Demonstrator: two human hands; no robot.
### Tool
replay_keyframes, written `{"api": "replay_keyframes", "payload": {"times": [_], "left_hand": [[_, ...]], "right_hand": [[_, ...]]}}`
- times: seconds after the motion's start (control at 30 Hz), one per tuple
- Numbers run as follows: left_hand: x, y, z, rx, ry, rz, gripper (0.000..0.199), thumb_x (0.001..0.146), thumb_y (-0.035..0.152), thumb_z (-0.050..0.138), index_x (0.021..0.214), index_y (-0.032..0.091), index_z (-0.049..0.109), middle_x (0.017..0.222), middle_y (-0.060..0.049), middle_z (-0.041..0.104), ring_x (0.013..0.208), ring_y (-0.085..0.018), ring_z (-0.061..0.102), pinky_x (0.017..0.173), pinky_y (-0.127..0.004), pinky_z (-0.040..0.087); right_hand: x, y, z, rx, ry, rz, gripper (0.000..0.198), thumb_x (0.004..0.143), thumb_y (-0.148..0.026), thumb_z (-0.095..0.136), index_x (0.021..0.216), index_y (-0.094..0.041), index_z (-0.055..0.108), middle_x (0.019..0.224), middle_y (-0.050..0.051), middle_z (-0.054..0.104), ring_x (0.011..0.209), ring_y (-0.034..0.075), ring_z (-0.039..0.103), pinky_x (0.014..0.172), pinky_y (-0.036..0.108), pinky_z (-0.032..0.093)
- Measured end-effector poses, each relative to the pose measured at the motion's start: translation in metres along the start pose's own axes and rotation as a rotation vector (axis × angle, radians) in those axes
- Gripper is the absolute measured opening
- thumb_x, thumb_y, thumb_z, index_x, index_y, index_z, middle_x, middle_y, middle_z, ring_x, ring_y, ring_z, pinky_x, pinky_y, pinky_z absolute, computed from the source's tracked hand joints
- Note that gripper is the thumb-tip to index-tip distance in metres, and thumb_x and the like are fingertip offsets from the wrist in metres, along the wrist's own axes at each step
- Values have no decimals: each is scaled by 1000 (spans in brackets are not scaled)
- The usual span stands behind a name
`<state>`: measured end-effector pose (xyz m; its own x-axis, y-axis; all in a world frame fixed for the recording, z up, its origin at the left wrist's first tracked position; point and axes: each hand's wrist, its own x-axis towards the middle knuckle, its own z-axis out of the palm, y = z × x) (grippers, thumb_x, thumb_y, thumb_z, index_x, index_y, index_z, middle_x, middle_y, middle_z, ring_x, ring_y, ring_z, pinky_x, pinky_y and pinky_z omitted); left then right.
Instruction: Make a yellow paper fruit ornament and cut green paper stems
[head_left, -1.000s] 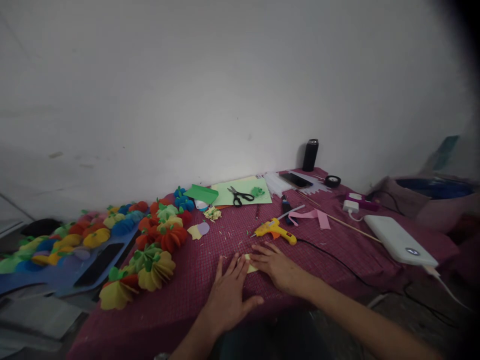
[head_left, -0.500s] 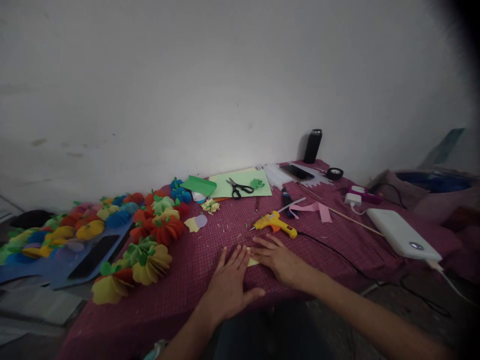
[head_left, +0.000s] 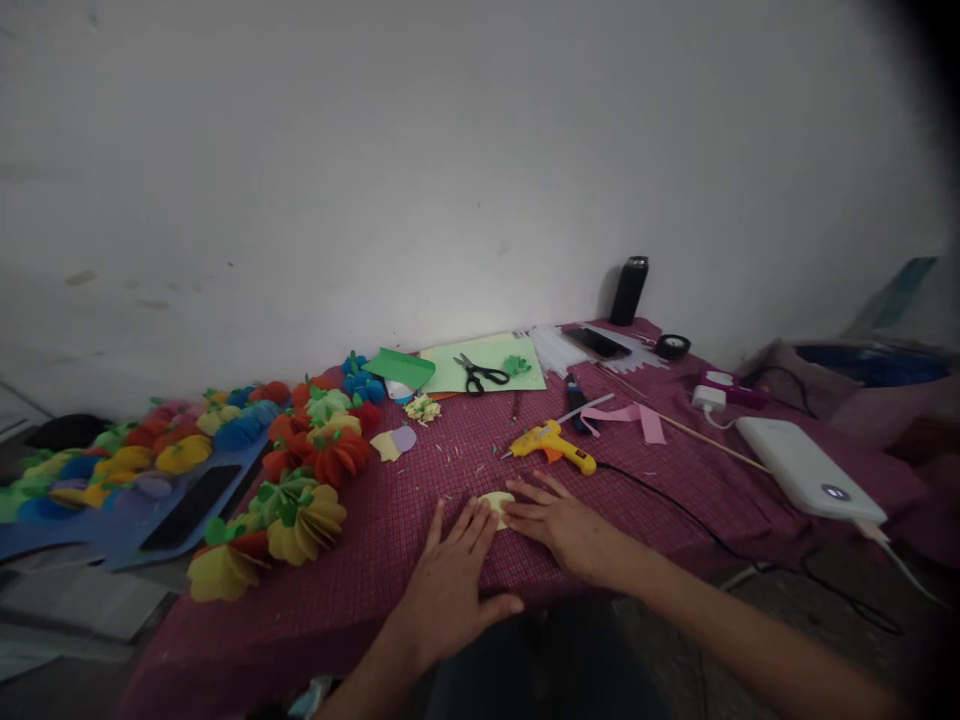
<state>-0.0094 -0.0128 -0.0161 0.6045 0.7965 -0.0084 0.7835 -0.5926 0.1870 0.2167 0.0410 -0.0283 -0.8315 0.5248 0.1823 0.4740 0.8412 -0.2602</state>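
Observation:
A pale yellow paper piece (head_left: pixel 496 507) lies flat on the red checked tablecloth (head_left: pixel 405 545) between my hands. My left hand (head_left: pixel 451 580) rests palm down with fingers stretched, its fingertips at the paper's left edge. From the other side, the fingers of my right hand (head_left: pixel 559 522) lie flat over the paper's right edge, so part of it is hidden. Just beyond my right hand lies a yellow glue gun (head_left: pixel 551 445), its nozzle pointing left. Small paper scraps are scattered past my fingertips, with yellow and lilac paper cut-outs (head_left: pixel 394 443) to the left.
Colourful folded-paper pumpkins (head_left: pixel 330 455) crowd the left side. Black-handled scissors (head_left: pixel 486 376) lie on pale green sheets (head_left: pixel 442 370) at the back. On the right are a pink ribbon (head_left: pixel 637 418), a thin stick (head_left: pixel 705 438), a white power bank (head_left: pixel 806 465) and a black bottle (head_left: pixel 628 292).
My hands have parted slightly, the left one shifting a little left, and more of the yellow paper shows between them. The view has moved slightly.

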Motion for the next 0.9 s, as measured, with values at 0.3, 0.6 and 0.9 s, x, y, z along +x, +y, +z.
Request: {"api": "replay_keyframes", "payload": {"times": [0.3,0.6,0.9], "left_hand": [[-4,3,-2,-32,-12,10,79,81,69,29,143,22,13,149,-6,19,137,-26,14,109,-55,1],[3,0,-1,48,76,-24,81,81,69,30,143,19,14,149,-9,20,137,-27,10,109,-56,0],[2,-4,3,59,41,-24,78,82,68,29,143,21,15,148,-8,22,137,-27,11,109,-56,2]], "right_hand": [[2,-4,-3,-7,-10,-10,52,81,-12,47,131,-24,44,130,4,54,134,21,23,108,51,8],[2,-1,-6,-17,56,25,55,78,-9,46,131,-21,44,132,6,51,135,21,20,109,50,8],[-2,4,0,-3,15,23,55,77,-10,46,132,-19,43,132,7,51,134,22,23,108,51,9]]}}
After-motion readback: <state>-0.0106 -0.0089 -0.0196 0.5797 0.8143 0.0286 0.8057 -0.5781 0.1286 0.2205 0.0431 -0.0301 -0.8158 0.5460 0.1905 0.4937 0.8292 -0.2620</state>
